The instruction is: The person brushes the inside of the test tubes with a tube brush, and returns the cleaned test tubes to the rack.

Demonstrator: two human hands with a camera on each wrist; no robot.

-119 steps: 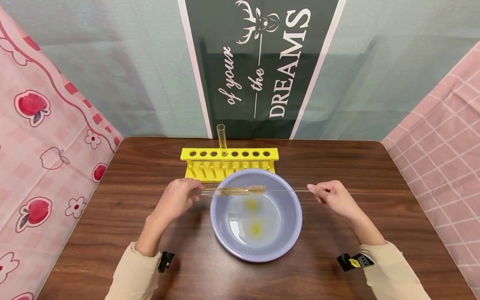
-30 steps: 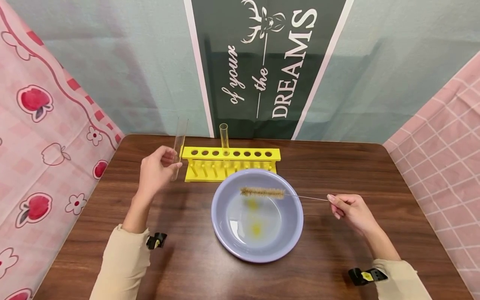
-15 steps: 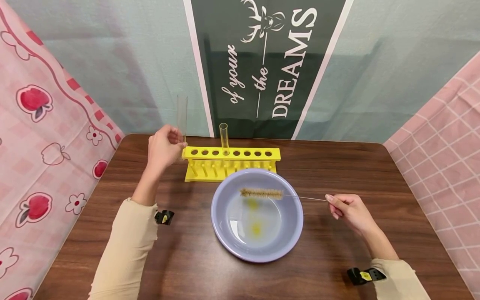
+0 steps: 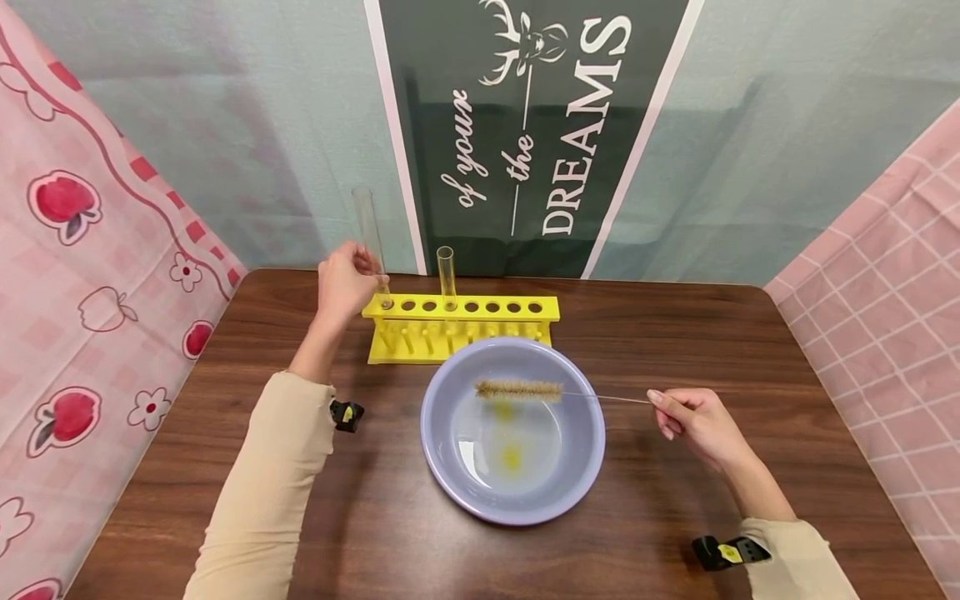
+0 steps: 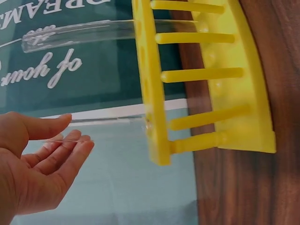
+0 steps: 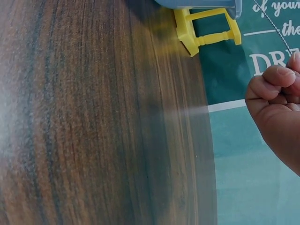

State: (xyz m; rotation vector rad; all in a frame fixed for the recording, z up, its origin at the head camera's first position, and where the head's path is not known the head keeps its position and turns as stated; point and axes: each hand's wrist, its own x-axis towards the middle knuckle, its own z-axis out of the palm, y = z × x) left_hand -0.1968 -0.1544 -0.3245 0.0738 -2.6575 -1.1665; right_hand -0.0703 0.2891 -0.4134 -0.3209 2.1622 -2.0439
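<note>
My left hand pinches a clear test tube between thumb and fingers. The tube's lower end is right at the leftmost hole of the yellow test tube rack; in the left wrist view its end meets the rack's top plate. Another test tube stands upright in a hole farther along the rack. My right hand pinches the thin twisted wire handle of a test tube brush. Its tan bristles hang over the lavender basin, which holds water with two yellow spots.
The basin stands just in front of the rack, hiding part of its base. Brown wood-grain table extends on both sides. Behind hangs a grey-green cloth with lettering; pink patterned cloths line the sides.
My left hand has carried its test tube off the brush, over to the rack's left end, raised it upright and brought its lower end to the end hole. The brush stays above the basin.
</note>
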